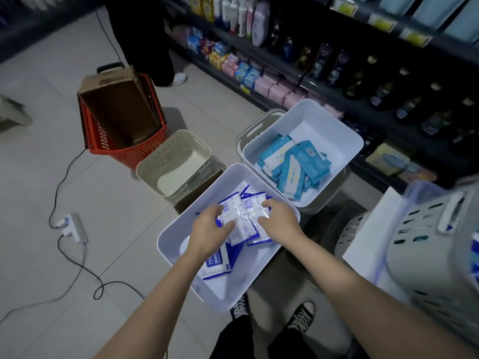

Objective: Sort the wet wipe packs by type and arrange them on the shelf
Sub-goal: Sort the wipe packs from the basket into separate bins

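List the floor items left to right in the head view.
power strip → red basket → beige basket → white bin of dark-blue packs → white bin of light-blue packs → grey basket

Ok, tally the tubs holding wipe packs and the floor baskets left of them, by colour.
White: 2, the near tub and the far tub
Beige: 1, the beige basket
Red: 1, the red basket
Total: 4
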Available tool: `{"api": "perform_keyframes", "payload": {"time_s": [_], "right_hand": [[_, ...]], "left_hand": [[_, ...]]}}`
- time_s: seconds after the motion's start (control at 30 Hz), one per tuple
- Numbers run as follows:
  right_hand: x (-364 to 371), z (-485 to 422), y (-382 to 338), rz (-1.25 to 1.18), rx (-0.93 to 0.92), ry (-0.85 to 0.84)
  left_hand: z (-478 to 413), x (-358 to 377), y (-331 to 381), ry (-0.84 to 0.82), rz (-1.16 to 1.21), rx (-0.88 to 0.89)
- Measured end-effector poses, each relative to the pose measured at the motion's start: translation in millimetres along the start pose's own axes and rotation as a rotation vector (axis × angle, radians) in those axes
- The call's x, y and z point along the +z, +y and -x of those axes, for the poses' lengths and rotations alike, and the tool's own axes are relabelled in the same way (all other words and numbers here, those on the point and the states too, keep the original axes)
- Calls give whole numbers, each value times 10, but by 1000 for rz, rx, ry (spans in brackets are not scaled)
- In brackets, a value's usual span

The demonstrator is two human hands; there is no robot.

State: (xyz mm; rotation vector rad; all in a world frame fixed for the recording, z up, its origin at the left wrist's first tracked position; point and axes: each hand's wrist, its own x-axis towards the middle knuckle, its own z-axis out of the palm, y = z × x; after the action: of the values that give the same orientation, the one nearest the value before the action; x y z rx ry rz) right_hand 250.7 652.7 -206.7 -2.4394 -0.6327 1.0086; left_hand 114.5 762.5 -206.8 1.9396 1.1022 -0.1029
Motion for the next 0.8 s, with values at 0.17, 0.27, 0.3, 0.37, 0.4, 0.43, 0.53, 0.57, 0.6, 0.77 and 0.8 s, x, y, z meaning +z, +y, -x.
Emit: {"api": "perform_keyframes", "payload": {"time_s": [0.17,0.27,0.3,0.37,0.4,0.43,0.53,0.57,0.6,0.77,0.8], "right_hand": [[-506,425,16,-44,-43,99],[-861,715,120,-60,-31,203],[-979,813,174,-70,-23,242],[-1205,1015,299,-94,-3,323],[-1324,1129,369,-101,5,361],[-1434,1239,443,-104,11,392],[-1806,1599,747,-114,22,496],[-1911,1699,863,-127,27,534],[-2008,1791,995,-142,34,568],[-2375,2089,1842,-186,155,694],[-2432,2142,2022,-191,187,697]], "left_hand": [[128,-48,451,-108,-215,227],[211,-10,819,-108,-302,376],[239,15,963,-107,-323,428],[298,96,1241,-106,-376,543],[335,149,1394,-107,-403,596],[390,194,1548,-108,-428,634],[584,410,2037,-123,-471,767],[647,492,2178,-129,-479,816],[719,578,2316,-130,-479,867],[1017,1096,2856,-165,-451,1035],[1064,1210,2931,-185,-447,1058]]}}
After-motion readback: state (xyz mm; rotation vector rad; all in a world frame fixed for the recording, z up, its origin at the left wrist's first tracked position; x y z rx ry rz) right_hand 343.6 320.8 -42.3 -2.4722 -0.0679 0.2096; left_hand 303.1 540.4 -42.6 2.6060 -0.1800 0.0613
